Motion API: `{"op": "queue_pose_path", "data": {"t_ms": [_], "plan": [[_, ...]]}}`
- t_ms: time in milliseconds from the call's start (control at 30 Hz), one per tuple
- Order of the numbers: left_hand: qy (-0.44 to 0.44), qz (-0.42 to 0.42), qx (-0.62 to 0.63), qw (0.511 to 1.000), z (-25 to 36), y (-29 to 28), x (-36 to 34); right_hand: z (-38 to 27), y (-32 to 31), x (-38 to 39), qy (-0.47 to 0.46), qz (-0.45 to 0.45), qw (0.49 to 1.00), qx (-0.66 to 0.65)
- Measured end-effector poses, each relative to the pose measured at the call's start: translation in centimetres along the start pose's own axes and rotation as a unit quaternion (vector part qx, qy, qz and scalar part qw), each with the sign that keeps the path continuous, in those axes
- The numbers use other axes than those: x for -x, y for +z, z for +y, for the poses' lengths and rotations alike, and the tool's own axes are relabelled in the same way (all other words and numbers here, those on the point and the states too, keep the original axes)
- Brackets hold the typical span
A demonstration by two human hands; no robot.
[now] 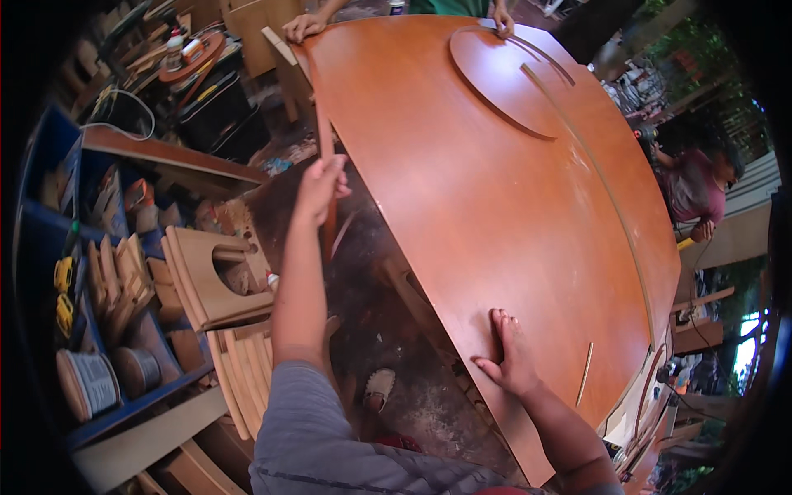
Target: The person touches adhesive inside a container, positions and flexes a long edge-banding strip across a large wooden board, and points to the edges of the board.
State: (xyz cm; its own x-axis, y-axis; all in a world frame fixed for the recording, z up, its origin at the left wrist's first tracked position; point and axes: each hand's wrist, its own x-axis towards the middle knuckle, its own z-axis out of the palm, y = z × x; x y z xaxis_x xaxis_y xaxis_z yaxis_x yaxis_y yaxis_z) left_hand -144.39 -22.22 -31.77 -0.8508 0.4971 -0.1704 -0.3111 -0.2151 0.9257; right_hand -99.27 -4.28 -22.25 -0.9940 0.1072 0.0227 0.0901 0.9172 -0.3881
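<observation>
Into the left hand the strip is gripped, fingers curled round it; above the fist it is stretched toward the far left corner of the tabletop, and below, a tail is left hanging. The right hand is laid palm-down near the left edge, thumb spread. Just right of it, a stick is seen lying; at the far end, a curved strip is touched by a co-worker's hand.
</observation>
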Motion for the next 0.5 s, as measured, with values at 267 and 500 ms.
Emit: {"op": "queue_pose_path", "data": {"t_ms": [267, 500], "plan": [[-0.064, 0.056, 0.056, 0.995, -2.0, 7.2, 9.1, -1.5, -0.8, 0.0, 0.035, 0.019, 0.999, 0.009], [-0.123, 0.077, -0.003, 0.989, -2.7, 10.8, 20.7, -1.5, 0.0, 2.3, 0.06, 0.088, 0.994, -0.037]]}}
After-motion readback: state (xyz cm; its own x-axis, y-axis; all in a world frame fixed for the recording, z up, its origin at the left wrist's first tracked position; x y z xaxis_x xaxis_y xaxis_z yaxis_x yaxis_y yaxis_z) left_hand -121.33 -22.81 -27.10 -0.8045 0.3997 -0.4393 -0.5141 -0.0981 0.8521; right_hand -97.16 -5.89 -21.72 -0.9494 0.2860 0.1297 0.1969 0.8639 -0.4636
